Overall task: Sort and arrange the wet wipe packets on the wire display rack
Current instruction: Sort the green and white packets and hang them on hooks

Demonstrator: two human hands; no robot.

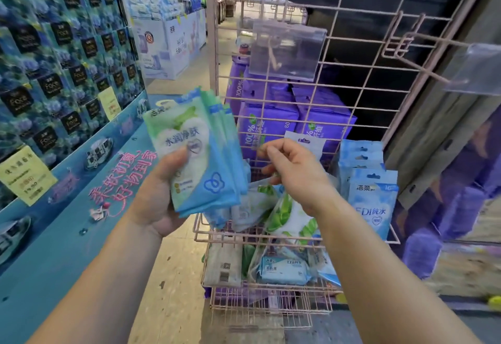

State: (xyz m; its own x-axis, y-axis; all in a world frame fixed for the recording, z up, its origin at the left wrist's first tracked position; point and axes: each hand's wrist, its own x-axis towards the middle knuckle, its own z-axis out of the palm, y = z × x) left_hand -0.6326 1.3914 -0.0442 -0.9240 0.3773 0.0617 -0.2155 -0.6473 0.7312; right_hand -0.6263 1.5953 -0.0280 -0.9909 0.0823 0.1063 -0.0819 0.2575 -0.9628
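My left hand point(162, 194) grips a fanned stack of green-and-blue wet wipe packets point(198, 154), held up left of the pink wire rack point(271, 235). My right hand point(292, 173) hovers above the rack's basket, fingers curled; whether they pinch anything I cannot tell. More packets point(287, 219) lie jumbled beneath it, with blue ones point(372, 202) upright at the right.

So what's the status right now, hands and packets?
Left hand grips a fanned stack of green-blue wipe packets. Right hand loosely curled above the wire basket, holding nothing clear. Loose packets jumbled there, unsorted.
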